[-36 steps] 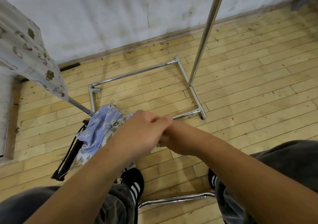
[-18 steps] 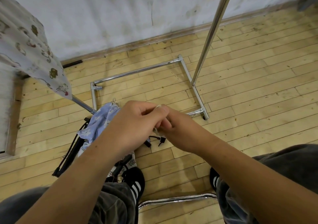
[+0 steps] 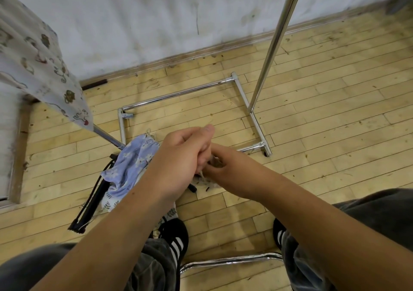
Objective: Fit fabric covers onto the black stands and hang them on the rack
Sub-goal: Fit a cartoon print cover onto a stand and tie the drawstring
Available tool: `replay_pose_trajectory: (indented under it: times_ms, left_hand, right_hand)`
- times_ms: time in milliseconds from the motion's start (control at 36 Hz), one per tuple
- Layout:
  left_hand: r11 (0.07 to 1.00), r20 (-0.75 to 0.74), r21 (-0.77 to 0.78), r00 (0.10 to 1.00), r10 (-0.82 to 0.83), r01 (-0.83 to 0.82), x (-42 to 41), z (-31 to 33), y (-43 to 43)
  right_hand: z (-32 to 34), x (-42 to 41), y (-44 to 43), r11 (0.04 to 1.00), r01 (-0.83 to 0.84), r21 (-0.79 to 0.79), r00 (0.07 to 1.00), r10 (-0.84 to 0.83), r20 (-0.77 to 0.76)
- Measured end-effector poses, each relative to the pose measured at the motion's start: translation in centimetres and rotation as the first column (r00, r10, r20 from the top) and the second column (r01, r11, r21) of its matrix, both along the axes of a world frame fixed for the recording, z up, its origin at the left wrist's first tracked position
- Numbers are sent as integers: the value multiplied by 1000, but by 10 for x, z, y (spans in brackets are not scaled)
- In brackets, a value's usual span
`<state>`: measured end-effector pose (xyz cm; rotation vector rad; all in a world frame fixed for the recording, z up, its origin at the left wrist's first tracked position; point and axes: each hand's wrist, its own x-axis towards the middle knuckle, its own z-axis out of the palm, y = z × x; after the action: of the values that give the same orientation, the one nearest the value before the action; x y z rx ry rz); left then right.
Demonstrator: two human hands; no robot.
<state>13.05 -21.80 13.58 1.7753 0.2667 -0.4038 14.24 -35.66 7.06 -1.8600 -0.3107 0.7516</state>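
Both hands meet low over the floor, in front of the knees. The left hand (image 3: 181, 163) is curled with its thumb laid on top, the right hand (image 3: 225, 167) has its fingers bent down and inward, and the two seem to pinch the edge of a pale cover (image 3: 205, 180) between them, though the grip itself is mostly hidden behind the left hand. Just under them poke the black ends of a stand (image 3: 192, 187), so the cover is probably being worked onto it. This cloth looks thin, light and limp, with a frayed edge that could snag or tear, so it is best held at the hem close to the opening and eased on rather than tugged. The stand looks thin, stiff and light, and it is likely to swing if held far from the end being covered. A blue flowered cloth (image 3: 131, 167) lies heaped on more black stands (image 3: 93, 203) on the floor to the left. The rack (image 3: 274, 44) stands beyond, with a printed cover (image 3: 38, 51) already hanging at its left.
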Motion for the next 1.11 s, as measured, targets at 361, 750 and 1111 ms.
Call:
replay_pose_trajectory:
  times_ms: [361,750,1111]
  left_hand:
    - [995,79,-88,996,43,-36,-10,-1,-10]
    - [980,71,158,989,-133,121,-13,1,-1]
    - [893,129,365,936,-328,263,-19,14,32]
  right_hand:
    - [4,5,0,999,28,-31,1000,-28,-3]
    - [-3,-2,3,996,94,-4,992,-93,81]
    - [6,0,-10,994,80,-73,947,-53,318]
